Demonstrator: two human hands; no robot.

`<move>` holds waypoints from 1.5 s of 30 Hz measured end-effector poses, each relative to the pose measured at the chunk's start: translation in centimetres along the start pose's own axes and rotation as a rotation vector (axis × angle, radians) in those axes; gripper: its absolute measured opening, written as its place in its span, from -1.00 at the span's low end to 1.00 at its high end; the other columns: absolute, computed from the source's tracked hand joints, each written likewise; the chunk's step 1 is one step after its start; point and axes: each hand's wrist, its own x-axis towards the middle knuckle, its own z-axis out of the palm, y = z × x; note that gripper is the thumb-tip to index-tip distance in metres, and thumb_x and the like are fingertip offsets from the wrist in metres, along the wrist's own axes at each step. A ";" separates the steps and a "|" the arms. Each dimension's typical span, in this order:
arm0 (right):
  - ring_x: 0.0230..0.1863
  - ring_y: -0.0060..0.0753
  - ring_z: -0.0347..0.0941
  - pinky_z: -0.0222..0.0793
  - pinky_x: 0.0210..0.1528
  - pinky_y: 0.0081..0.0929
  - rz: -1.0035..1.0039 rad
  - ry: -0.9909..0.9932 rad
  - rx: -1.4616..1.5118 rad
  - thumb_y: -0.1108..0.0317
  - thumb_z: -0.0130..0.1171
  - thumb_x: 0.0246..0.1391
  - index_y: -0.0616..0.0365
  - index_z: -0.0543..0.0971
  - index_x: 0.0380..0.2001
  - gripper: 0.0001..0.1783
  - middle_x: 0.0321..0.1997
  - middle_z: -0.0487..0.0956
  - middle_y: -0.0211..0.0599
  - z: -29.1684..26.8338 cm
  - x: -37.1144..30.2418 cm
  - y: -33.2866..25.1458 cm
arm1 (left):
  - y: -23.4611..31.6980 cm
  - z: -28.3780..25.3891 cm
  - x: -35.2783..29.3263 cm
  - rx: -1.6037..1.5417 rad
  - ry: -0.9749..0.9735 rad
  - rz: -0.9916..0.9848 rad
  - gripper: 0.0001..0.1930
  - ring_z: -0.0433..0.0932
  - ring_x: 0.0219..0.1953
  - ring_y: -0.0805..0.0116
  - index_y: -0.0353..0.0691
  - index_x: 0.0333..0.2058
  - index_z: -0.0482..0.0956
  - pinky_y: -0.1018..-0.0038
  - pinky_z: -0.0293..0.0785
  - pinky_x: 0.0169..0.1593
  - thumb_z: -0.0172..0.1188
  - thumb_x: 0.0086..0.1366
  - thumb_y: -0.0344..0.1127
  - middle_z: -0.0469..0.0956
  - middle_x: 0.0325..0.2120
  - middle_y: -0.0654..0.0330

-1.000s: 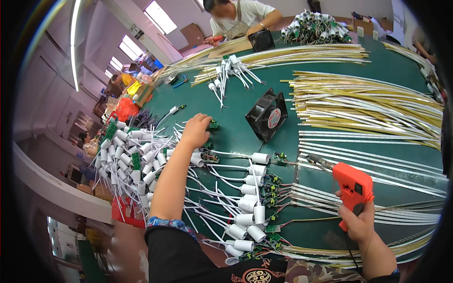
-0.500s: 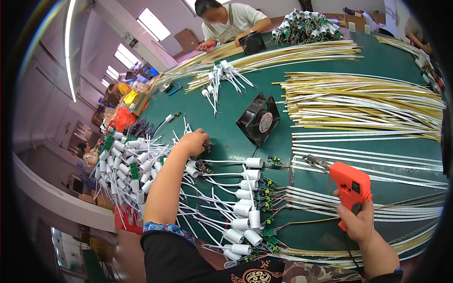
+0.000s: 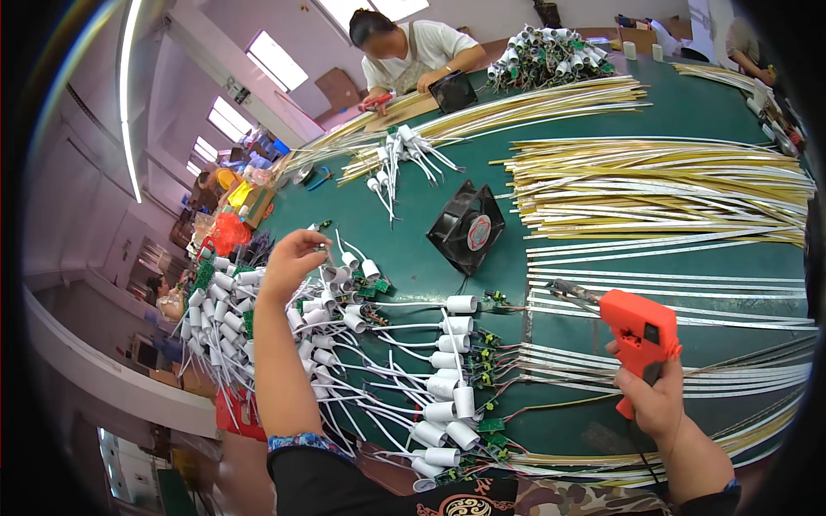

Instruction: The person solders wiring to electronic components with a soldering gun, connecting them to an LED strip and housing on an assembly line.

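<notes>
In my right hand is a red soldering gun, its dark tip pointing left over thin white LED strips. My left hand is raised over the far side of a heap of white lamp caps with wires and green circuit boards. Its thumb and fingers are drawn together; what sits between them, if anything, is too small to make out. A row of white caps runs toward me from the middle, their small boards wired to the ends of several strips.
A black square fan stands mid-table. Beyond it lie loose caps and bundles of yellow and white strips. Across the green table, a co-worker bends over a board, near another cap pile.
My left hand has moved left and slightly away from me, uncovering caps and green boards beneath where it was. The soldering gun has hardly moved.
</notes>
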 end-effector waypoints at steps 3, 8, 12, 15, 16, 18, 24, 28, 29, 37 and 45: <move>-0.04 -0.44 0.48 0.46 -0.05 -0.40 0.081 0.066 0.282 0.47 0.06 0.09 0.26 0.32 0.17 -0.47 -0.03 0.55 -0.16 0.3 -0.2 0.1 | 4.3 -0.2 -3.8 -0.043 0.001 -0.015 -0.73 0.56 -0.22 0.47 -0.38 -0.17 0.55 0.57 0.47 -0.11 0.20 0.09 -0.61 0.61 -0.24 0.16; -0.12 -0.40 0.55 0.50 -0.05 -0.39 0.121 -0.054 0.410 0.53 0.03 0.18 0.23 0.35 0.11 -0.60 -0.06 0.56 -0.16 -0.2 -1.2 0.2 | 10.0 10.4 -7.4 -0.455 -0.487 -0.010 -0.67 0.57 -0.23 0.49 -0.38 -0.11 0.55 0.59 0.49 -0.14 0.27 0.10 -0.65 0.59 -0.25 0.19; -0.01 -0.50 0.47 0.38 0.07 -0.45 0.078 -0.039 0.342 0.51 0.23 0.11 0.19 0.45 0.03 -0.61 -0.05 0.55 -0.33 1.8 -0.8 0.1 | 10.4 18.7 -9.5 -0.606 -0.656 -0.061 -0.67 0.52 -0.19 0.53 -0.35 -0.12 0.52 0.59 0.48 -0.14 0.33 0.11 -0.62 0.51 -0.19 0.24; -0.01 -0.51 0.44 0.37 0.05 -0.48 0.148 -0.014 0.360 0.51 0.27 0.06 0.15 0.29 0.21 -0.36 0.00 0.52 -0.30 2.5 -0.6 -0.5 | 11.4 23.0 -9.9 -0.589 -0.728 -0.122 -0.66 0.49 -0.08 0.39 -0.37 -0.16 0.49 0.47 0.43 0.03 0.33 0.07 -0.64 0.47 -0.14 0.14; -0.02 -0.50 0.43 0.38 0.05 -0.47 0.135 -0.001 0.351 0.51 0.26 0.06 0.15 0.26 0.23 -0.33 0.00 0.51 -0.30 2.7 -0.5 -0.3 | 11.6 24.0 -10.2 -0.566 -0.729 -0.070 -0.66 0.49 -0.07 0.38 -0.36 -0.15 0.48 0.46 0.42 0.05 0.33 0.08 -0.63 0.47 -0.14 0.15; -0.05 -0.48 0.45 0.38 0.04 -0.45 0.132 0.026 0.324 0.50 0.24 0.07 0.13 0.24 0.26 -0.32 -0.04 0.52 -0.28 2.7 -0.5 -0.1 | 11.3 25.9 -10.2 -0.456 -0.771 0.103 -0.65 0.47 -0.03 0.36 -0.35 -0.13 0.47 0.42 0.39 0.10 0.34 0.10 -0.61 0.47 -0.14 0.16; -0.13 -0.40 0.51 0.40 0.01 -0.39 0.076 0.046 0.044 0.45 0.20 0.07 0.05 0.19 0.31 -0.27 -0.19 0.56 -0.23 1.1 -0.4 -0.1 | 12.0 29.1 -10.9 -0.685 -0.856 0.038 -0.63 0.50 -0.06 0.40 -0.30 -0.10 0.41 0.45 0.38 0.13 0.31 0.13 -0.59 0.47 -0.16 0.19; -0.14 -0.40 0.51 0.40 0.00 -0.38 0.118 0.022 0.050 0.42 0.23 0.07 0.01 0.18 0.33 -0.24 -0.19 0.56 -0.21 0.6 -0.2 -0.5 | 12.4 28.6 -10.6 -0.510 -0.852 0.095 -0.65 0.51 -0.07 0.39 -0.32 -0.08 0.37 0.43 0.41 0.11 0.22 0.15 -0.59 0.46 -0.16 0.17; -0.13 -0.42 0.50 0.40 -0.01 -0.39 0.168 0.000 0.095 0.41 0.24 0.07 0.01 0.18 0.33 -0.23 -0.17 0.56 -0.21 0.5 -0.2 -0.7 | 12.4 28.4 -10.4 -0.366 -0.882 0.188 -0.64 0.51 -0.09 0.38 -0.32 -0.07 0.35 0.44 0.43 0.07 0.20 0.15 -0.58 0.45 -0.16 0.16; -0.04 -0.34 0.47 0.37 0.03 -0.39 0.251 -0.047 0.081 0.43 0.26 0.05 0.01 0.21 0.31 -0.24 -0.07 0.54 -0.17 -0.5 0.2 -1.6 | 12.6 28.5 -11.5 -0.670 -0.922 -0.222 -0.73 0.54 -0.26 0.39 -0.32 -0.15 0.41 0.45 0.46 -0.20 0.16 0.15 -0.51 0.47 -0.25 0.16; -0.08 -0.10 0.54 0.42 0.00 -0.32 0.018 -0.121 -0.207 0.44 0.22 0.04 0.01 0.22 0.30 -0.27 -0.09 0.57 -0.10 -1.3 0.5 -3.2 | 16.9 25.3 -10.7 0.313 -0.800 0.446 -0.85 0.58 -0.42 0.12 -0.31 -0.33 0.54 0.35 0.47 -0.32 0.29 0.15 -0.39 0.57 -0.49 0.06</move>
